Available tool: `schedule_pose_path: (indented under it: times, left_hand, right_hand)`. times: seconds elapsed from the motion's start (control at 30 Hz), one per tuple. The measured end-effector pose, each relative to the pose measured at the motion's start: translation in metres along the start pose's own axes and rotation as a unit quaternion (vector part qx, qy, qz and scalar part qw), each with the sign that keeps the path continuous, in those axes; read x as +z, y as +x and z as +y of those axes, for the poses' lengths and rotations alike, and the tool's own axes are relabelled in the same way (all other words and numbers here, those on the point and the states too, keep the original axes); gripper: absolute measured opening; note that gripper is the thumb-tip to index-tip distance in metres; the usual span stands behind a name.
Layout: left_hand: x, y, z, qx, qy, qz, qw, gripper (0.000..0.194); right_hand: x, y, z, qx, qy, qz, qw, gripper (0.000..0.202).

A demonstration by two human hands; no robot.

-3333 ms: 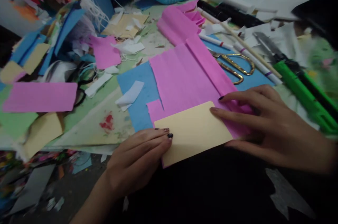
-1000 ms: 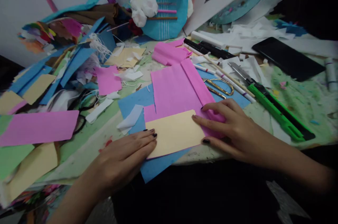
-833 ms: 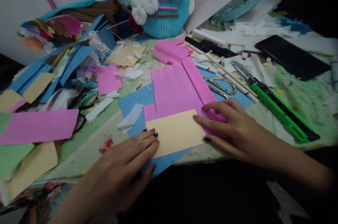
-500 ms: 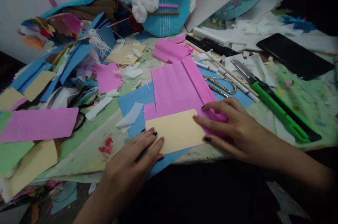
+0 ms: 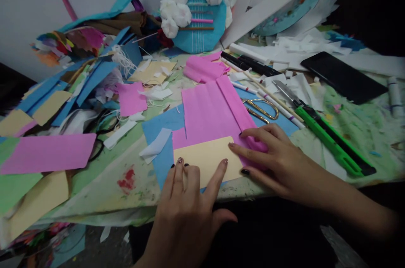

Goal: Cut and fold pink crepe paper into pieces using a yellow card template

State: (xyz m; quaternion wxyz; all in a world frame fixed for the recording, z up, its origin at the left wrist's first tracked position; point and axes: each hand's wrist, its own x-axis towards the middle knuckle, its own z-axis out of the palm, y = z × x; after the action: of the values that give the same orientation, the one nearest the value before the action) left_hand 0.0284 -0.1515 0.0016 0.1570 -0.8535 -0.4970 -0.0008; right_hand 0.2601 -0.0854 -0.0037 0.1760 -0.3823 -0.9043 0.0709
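Observation:
A cream paper rectangle [image 5: 205, 154] lies over the lower part of a pink crepe paper sheet [image 5: 202, 108], whose right edge is folded over in a strip. Blue paper [image 5: 164, 118] shows beneath both. My left hand [image 5: 190, 200] has its fingers spread, with the fingertips resting on the cream paper and the thumb out over the table's edge. My right hand [image 5: 278, 162] rests on the right side, its fingers apart, touching the cream paper's right end and the folded pink strip. Neither hand grips anything.
Gold-handled scissors [image 5: 262, 110], a green utility knife [image 5: 335, 141] with its blade out and a black phone [image 5: 343, 76] lie to the right. Paper scraps [image 5: 133, 97] crowd the left. A blue paper guitar [image 5: 199, 23] with white flowers stands behind.
My left hand has shifted right and turned, its fingers spreading over the cream paper. My right hand stays in nearly the same place. The view has tilted up slightly.

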Motion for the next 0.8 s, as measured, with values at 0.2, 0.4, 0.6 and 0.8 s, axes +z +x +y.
schedule_pose_path:
  times: [0.2,0.4,0.6,0.8]
  left_hand:
    - [0.007,-0.002,0.005,-0.025,0.01,0.021,0.999,0.08]
    - [0.005,0.002,0.012,-0.044,-0.068,0.04,0.996,0.074]
    - [0.014,0.006,0.011,0.014,-0.107,0.075,0.991,0.082]
    - [0.015,0.016,0.021,-0.042,-0.154,0.069,0.985,0.101]
  right_hand:
    - [-0.001,0.0,0.0,-0.004,-0.001,0.005,1.0,0.042]
    - [0.001,-0.001,0.001,0.021,-0.004,-0.015,1.0,0.048]
    - [0.001,0.002,0.002,0.041,-0.005,-0.034,0.999,0.052]
    - [0.0,0.005,0.002,0.05,0.019,-0.064,0.997,0.054]
